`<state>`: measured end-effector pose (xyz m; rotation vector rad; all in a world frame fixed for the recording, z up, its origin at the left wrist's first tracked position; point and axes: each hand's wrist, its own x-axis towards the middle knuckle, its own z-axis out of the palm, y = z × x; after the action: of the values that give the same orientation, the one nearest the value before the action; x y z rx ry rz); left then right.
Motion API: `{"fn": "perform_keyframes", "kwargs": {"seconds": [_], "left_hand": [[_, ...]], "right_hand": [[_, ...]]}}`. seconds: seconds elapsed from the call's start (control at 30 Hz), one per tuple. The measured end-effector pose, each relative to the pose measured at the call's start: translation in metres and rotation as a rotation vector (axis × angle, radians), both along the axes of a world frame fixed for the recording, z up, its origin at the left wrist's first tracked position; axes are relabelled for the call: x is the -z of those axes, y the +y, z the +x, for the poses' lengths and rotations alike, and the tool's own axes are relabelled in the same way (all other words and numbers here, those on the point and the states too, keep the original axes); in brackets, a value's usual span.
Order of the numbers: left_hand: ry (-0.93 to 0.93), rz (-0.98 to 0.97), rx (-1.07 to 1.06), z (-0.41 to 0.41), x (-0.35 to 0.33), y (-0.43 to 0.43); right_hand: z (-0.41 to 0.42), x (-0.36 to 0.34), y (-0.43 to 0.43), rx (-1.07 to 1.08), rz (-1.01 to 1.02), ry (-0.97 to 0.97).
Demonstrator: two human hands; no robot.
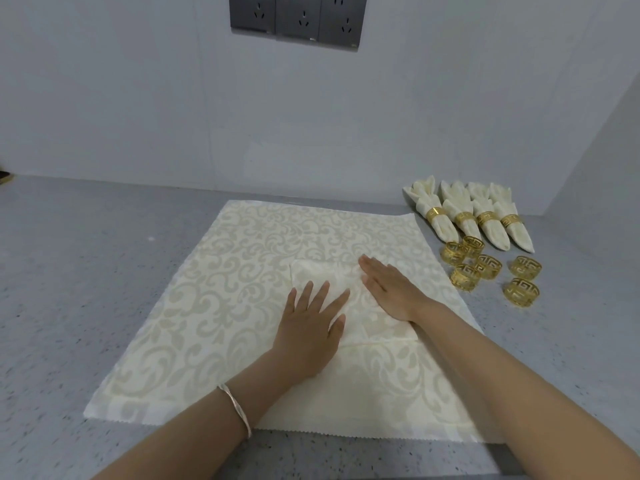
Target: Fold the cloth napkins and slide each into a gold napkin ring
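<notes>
both flat hands (346,306) press a folded damask napkin (375,325).

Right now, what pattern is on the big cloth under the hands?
The cloth: cream with beige scrolls, head view.

Folded cream napkin (349,306) atop spread cloth (242,289); loose gold rings (488,268) right

folded napkin (349,303) on spread cloth (214,306) | loose rings (488,270) right | ringed napkins (467,216) behind rings
</notes>
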<state>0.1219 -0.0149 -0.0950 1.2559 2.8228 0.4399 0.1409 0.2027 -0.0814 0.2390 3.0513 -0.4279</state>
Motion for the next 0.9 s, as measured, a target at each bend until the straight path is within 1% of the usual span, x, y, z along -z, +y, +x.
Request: {"fn": "perform_keyframes", "kwargs": {"seconds": [0.1, 0.17, 0.2, 0.3, 0.37, 0.47, 0.53, 0.57, 0.67, 0.7, 0.73, 0.83, 0.9], "left_hand": [[0.000, 0.004, 0.002, 0.000, -0.001, -0.001], [0.001, -0.002, 0.005, 0.000, 0.000, -0.001], [0.002, -0.006, 0.005, 0.000, -0.001, -0.001], [0.009, -0.011, 0.002, 0.001, -0.001, -0.001], [0.018, -0.016, 0.004, 0.001, 0.000, -0.002], [0.021, -0.018, 0.002, 0.001, -0.001, -0.002], [0.016, -0.013, 0.002, 0.001, -0.001, -0.002], [0.016, -0.007, 0.002, 0.000, 0.000, -0.001], [0.002, 0.024, 0.005, 0.000, 0.000, -0.002], [-0.013, 0.045, 0.008, 0.000, -0.001, -0.003], [-0.032, 0.068, 0.013, 0.001, -0.002, -0.004], [-0.067, 0.106, 0.024, 0.000, -0.004, -0.006], [-0.094, 0.115, 0.028, 0.000, -0.004, -0.006]], "right_hand": [[-0.005, 0.001, 0.004, 0.006, 0.028, -0.018], [-0.001, -0.001, 0.003, 0.014, -0.015, 0.013], [0.003, -0.004, 0.001, 0.016, -0.051, 0.067], [0.029, -0.020, -0.014, -0.032, -0.147, 0.317], [0.054, -0.030, -0.026, -0.120, -0.147, 0.380], [0.084, -0.035, -0.030, -0.262, 0.014, 0.279], [0.092, -0.031, -0.021, -0.312, 0.122, 0.232], [0.093, -0.030, -0.017, -0.311, 0.144, 0.218], [0.092, -0.027, -0.004, -0.256, 0.113, 0.196], [0.090, -0.027, -0.001, -0.231, 0.084, 0.206], [0.088, -0.026, 0.003, -0.200, 0.012, 0.216], [0.081, -0.027, 0.007, -0.121, -0.357, 0.228], [0.076, -0.028, 0.008, -0.049, -0.478, 0.237]]}}
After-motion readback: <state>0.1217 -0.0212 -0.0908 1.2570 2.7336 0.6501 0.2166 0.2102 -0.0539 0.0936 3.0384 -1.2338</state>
